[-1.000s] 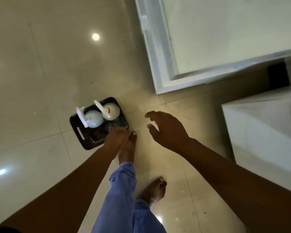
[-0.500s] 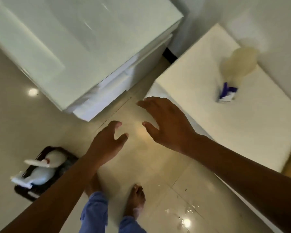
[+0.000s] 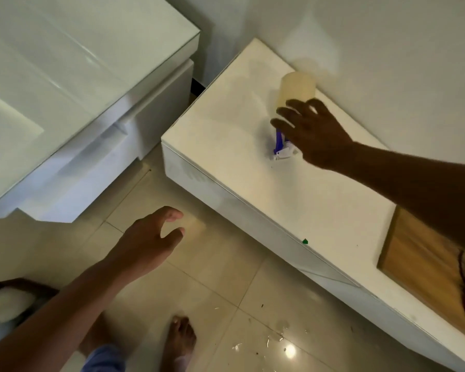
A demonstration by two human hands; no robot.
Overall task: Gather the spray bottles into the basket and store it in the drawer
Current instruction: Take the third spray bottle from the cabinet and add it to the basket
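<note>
A pale yellowish spray bottle (image 3: 295, 87) with a blue and white trigger head stands on the low white cabinet (image 3: 253, 183) by the wall. My right hand (image 3: 314, 132) hovers over its neck, fingers spread, covering the middle of the bottle; no grip shows. My left hand (image 3: 148, 242) hangs open above the floor tiles, holding nothing. At the bottom left edge the dark basket (image 3: 24, 285) sits on the floor with a white spray bottle (image 3: 8, 304) lying in it, partly cut off by the frame.
A tall white glossy unit (image 3: 78, 84) stands at the upper left, with a narrow gap to the low cabinet. A wooden panel (image 3: 419, 267) with a dark cord lies at the cabinet's right end. My bare feet (image 3: 180, 342) stand on beige tiles with small debris.
The view has swung right, from the basket to the low cabinet. My right hand has reached from above the floor to over the yellowish bottle. My left hand has dropped lower.
</note>
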